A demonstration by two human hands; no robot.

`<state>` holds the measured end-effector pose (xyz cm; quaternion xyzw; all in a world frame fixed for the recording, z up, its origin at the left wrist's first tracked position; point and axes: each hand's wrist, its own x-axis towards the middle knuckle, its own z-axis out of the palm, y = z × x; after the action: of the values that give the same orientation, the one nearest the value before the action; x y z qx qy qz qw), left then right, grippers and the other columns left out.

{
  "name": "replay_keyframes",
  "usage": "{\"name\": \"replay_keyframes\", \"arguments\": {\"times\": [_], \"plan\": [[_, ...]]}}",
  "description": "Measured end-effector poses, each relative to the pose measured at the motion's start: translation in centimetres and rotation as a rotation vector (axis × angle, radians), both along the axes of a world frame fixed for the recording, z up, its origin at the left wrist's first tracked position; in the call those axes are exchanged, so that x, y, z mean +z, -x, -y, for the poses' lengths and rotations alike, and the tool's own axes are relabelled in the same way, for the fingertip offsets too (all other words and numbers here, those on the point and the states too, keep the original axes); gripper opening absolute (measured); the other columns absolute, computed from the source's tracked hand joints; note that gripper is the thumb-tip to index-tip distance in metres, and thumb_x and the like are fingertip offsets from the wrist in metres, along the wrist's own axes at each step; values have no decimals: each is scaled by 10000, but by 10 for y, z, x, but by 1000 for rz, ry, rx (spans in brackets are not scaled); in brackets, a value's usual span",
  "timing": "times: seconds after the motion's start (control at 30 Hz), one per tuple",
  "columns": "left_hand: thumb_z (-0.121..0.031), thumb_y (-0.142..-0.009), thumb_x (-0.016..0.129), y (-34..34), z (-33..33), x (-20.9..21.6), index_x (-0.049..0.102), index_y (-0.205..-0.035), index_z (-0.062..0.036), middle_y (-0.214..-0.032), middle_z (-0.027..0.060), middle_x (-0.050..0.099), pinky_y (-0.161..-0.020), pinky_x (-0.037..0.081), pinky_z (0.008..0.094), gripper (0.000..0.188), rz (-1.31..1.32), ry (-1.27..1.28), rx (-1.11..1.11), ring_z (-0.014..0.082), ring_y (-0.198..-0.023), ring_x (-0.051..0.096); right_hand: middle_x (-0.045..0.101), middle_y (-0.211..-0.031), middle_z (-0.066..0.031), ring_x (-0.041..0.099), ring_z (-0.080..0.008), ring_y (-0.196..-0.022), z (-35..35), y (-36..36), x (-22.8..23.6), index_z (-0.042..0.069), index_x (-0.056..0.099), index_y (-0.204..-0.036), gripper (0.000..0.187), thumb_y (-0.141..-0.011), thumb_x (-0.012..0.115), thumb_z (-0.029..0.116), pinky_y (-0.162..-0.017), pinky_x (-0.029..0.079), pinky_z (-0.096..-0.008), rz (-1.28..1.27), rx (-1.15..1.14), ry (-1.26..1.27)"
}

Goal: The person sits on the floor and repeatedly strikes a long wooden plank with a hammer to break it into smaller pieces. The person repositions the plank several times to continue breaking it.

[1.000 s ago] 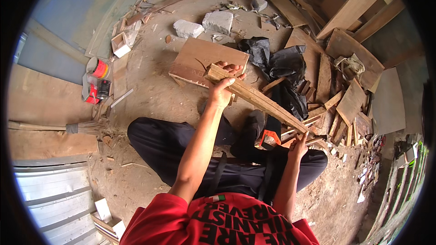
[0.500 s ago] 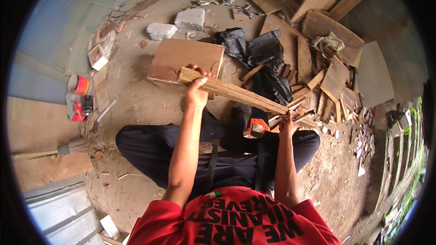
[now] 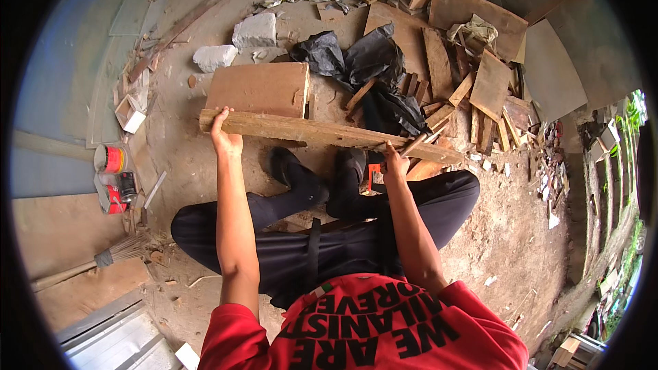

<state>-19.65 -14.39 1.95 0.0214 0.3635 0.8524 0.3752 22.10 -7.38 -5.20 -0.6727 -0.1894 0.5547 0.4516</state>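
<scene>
Handling step, I judge: plank (image 3: 295, 128) spans 12 o'clock beyond lap (image 3: 353, 245), left hand (image 3: 227, 138) pinching its 10-to-11-o'clock end, right hand (image 3: 395, 164) clasping it and a short rod (image 3: 414, 144) at 1 o'clock; next move calls for firm two-handed support.

Both arms (image 3: 235, 240) reach forward, left grip (image 3: 226, 138) curled, right grip (image 3: 395, 163), less clear, apparently curled too.
</scene>
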Motion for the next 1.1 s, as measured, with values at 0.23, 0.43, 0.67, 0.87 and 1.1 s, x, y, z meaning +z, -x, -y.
{"name": "replay_keyframes", "arguments": {"times": [0.23, 0.43, 0.67, 0.87, 1.1], "plan": [[-236, -760, 811, -9, -12, 27, 587, -1266, -54, -1410, 52, 504, -1153, 223, 437, 582, -132, 568, -16, 219, -1334, 412, 554, -642, -30, 453, -113, -433, 4, -10, 0, -6, 614, -901, 404, -901, 708, 386, -393, 360, -290, 192, 168, -55], [-262, -806, 789, -54, -9, 33, 339, -1417, -6, -1448, 189, 382, -1144, 234, 519, 802, -806, 681, 307, 288, -1360, 352, 586, -656, -66, 499, -132, -436, 29, -5, -10, -12, 620, -931, 439, -950, 632, 427, -408, 410, -299, 305, 169, -192], [-371, -833, 735, -111, -37, 22, 601, -1197, -65, -1314, 110, 566, -1074, 334, 464, 493, -2008, 425, -277, 285, -1270, 486, 500, -566, -16, 441, -95, -355, 80, -7, 69, 42, 503, -882, 414, -1018, 510, 433, -321, 339, -252, 38, 265, -141], [-454, -726, 809, -124, -62, 6, 616, -1229, -104, -1285, 64, 575, -1057, 348, 440, 642, -2174, 559, -820, 235, -1245, 500, 473, -652, 5, 405, -67, -371, 114, -15, 92, 24, 533, -977, 387, -1051, 444, 394, -315, 318, -232, -25, 373, -179], [-448, -708, 818, -125, -59, -5, 628, -1217, -126, -1194, 38, 620, -1038, 361, 432, 631, -2219, 588, -769, 211, -1224, 511, 560, -765, -43, 527, -99, -539, 113, -23, 131, 64, 423, -1328, 383, -1047, 477, 318, -449, 440, -258, -231, 550, -81]]}}
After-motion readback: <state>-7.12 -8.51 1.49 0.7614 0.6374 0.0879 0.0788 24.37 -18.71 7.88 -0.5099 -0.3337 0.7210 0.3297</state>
